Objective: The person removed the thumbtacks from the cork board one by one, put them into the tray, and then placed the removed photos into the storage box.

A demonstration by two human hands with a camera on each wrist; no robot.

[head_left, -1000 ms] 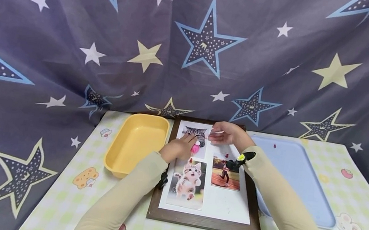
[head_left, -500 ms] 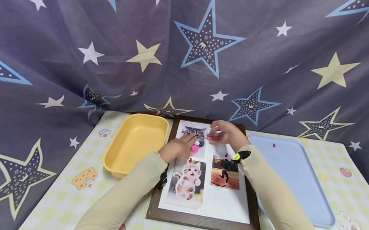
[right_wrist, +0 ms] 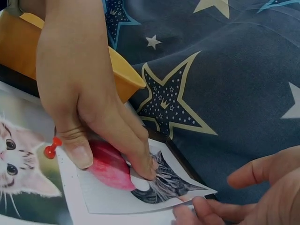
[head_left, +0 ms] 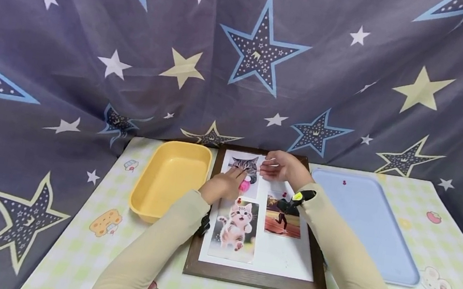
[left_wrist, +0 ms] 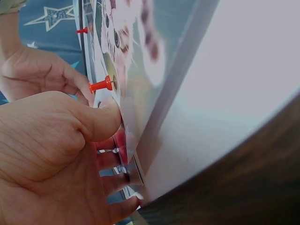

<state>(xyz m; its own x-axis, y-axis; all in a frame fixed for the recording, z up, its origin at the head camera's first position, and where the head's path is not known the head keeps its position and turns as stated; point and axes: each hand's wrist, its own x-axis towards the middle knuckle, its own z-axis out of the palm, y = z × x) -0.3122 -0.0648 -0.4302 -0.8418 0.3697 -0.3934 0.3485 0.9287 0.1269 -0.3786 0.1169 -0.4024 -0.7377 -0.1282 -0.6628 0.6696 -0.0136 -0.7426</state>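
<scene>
My left hand lies on a photo of a grey cat at the upper left of a white board with a brown frame. Its fingertips press the picture in the right wrist view, the thumb near the pink part. My right hand is at the photo's upper right; there its fingertips meet the photo's corner, one digit held apart. Below is a kitten photo with a red pushpin at its top. A runner photo, partly hidden by the right wrist's camera, has another pushpin.
Left of the board stands a yellow bin. To the right lies a light blue tray with a red pushpin in it. A checked cloth covers the table, and a starry curtain hangs behind.
Over the last second my right hand and wrist have shifted slightly left, closer to the cat photo. The left hand stays on the picture.
</scene>
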